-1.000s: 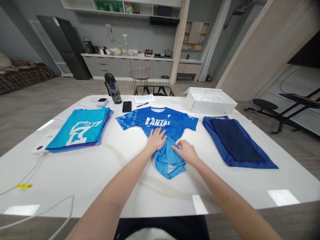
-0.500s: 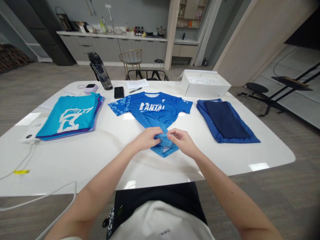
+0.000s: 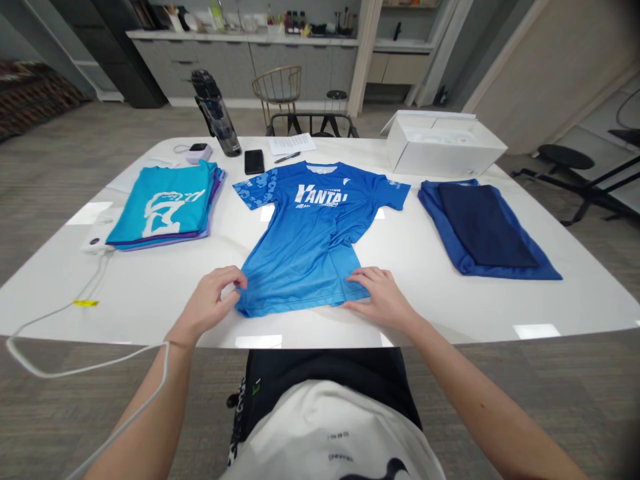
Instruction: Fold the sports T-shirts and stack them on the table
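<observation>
A blue T-shirt (image 3: pixel 300 233) with white "YANTAI" lettering lies front up on the white table, its collar toward the far side. Its lower part is spread out, with creases running across the body and a fold on the right side. At the hem's left corner is my left hand (image 3: pixel 213 300), fingers curved and thumb apart, touching or just beside the fabric. My right hand (image 3: pixel 383 297) rests at the right end of the hem, its fingers stretched over the cloth and the thumb held away from them.
Left stands a pile of folded shirts (image 3: pixel 160 200), turquoise on top; right lie folded dark blue clothes (image 3: pixel 487 227). Along the back are a bottle (image 3: pixel 217 117), phone (image 3: pixel 254 162), pen (image 3: pixel 287 158), paper (image 3: pixel 291 144) and white box (image 3: pixel 445 147). A white cable (image 3: pixel 100 365) crosses my left forearm.
The shirt's bunched, twisted lower part has been spread flat toward me. My hands have moved apart, from together at the gathered hem to its two corners, and let go. The view has shifted.
</observation>
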`<state>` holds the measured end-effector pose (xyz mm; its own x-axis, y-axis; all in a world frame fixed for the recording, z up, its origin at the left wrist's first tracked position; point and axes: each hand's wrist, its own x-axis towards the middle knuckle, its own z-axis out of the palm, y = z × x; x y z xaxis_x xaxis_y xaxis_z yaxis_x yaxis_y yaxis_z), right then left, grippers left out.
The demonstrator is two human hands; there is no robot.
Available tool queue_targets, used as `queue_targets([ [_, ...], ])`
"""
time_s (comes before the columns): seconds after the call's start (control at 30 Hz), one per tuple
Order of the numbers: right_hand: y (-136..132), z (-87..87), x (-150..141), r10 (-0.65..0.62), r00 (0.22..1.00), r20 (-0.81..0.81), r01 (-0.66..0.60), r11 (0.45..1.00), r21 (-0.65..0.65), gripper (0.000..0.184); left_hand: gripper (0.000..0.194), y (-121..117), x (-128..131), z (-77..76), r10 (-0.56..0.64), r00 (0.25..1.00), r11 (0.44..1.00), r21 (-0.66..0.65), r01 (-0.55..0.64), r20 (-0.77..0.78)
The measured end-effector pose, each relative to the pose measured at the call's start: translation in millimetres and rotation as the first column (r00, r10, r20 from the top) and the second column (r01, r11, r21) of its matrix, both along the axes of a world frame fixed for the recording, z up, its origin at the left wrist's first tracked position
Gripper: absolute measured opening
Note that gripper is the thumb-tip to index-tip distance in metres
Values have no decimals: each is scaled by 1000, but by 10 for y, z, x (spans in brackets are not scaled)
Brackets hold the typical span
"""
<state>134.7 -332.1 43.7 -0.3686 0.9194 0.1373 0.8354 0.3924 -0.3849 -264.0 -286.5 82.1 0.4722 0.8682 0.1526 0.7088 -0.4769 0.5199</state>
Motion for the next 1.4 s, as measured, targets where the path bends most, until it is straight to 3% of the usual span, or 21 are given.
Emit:
queue_targets([
  [0.17,-30,2,-43,-3,995,104,-1,999,34,36,26,-164,638,-128,-68,957,992,87,96,-283],
  [0.23,-75,26,48,-26,989,143,21,999,39,36,27,-218,805,-249,-12,925,990,129,66,-381],
  [0.33,-226,71,304,-63,978,201,56,998,40,38,26,-272,806,-402,84,895,980,199,6,-438],
  [0.43,-447,95,643,-104,964,244,97,994,42,37,26,-333,674,-448,77,899,979,203,14,-431],
  [0.57,-672,94,1038,-150,946,286,146,989,34,40,27,-474,608,-369,-52,931,988,117,100,-360],
  [0.67,-680,98,1126,-150,945,292,148,989,31,43,30,-529,666,-313,-212,930,974,13,226,-300],
  [0.77,-574,90,984,-189,966,177,180,981,67,38,32,-443,736,-339,-217,940,972,29,233,-261],
  [0.87,-463,22,741,-192,979,73,187,980,66,37,41,-304,769,-449,-24,973,986,156,62,-232],
  [0.93,-437,-54,618,-164,981,107,161,986,40,45,57,-284,768,-538,69,962,982,185,-20,-266],
  [1.03,-471,-137,554,-139,965,221,145,989,-13,57,68,-410,768,-621,114,926,985,159,-60,-361],
  [1.17,-415,-63,510,-161,945,284,182,982,-50,60,69,-521,874,-551,99,916,991,121,-56,-390],
  [1.3,-29,63,233,-151,954,260,167,985,-42,59,59,-146,1116,-422,4,933,994,104,36,-359],
  [1.4,269,26,-24,-161,952,261,184,981,-67,58,57,232,1270,-441,-20,935,993,103,60,-355],
])
